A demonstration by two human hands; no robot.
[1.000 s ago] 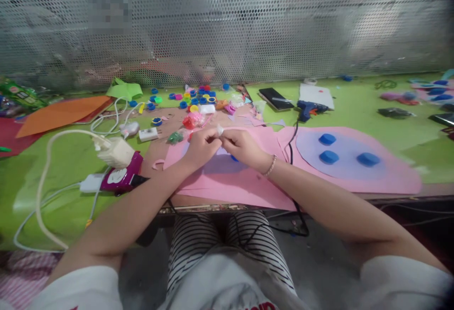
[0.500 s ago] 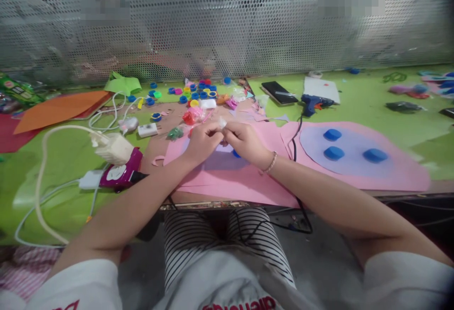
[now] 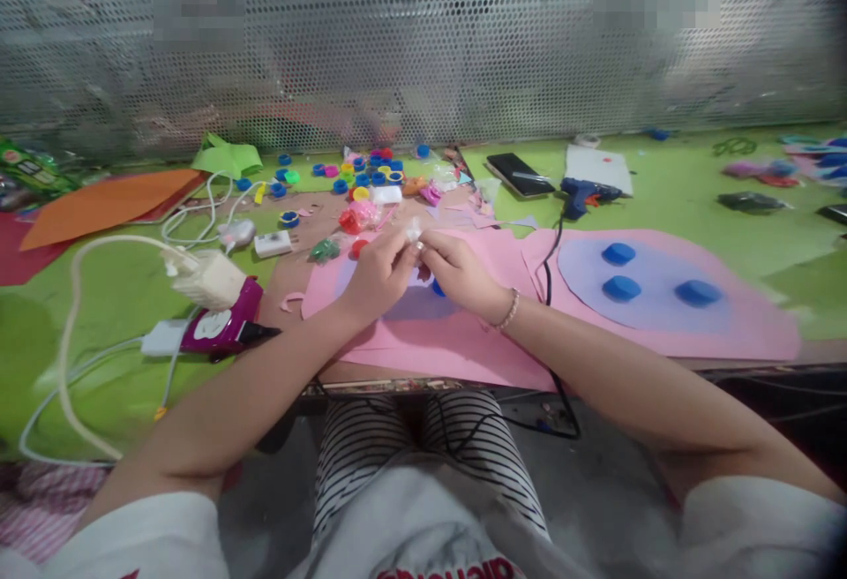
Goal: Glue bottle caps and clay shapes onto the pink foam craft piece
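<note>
Our left hand (image 3: 380, 273) and right hand (image 3: 456, 268) pinch a small whitish bit (image 3: 414, 229), probably plastic; we judge it light, soft, slippery, best held by its edges.

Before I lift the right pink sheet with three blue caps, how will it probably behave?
The pink sheet looks thin, so it probably bends. The blue caps might slide if unglued. The black cord crossing its left end may catch it.
</note>
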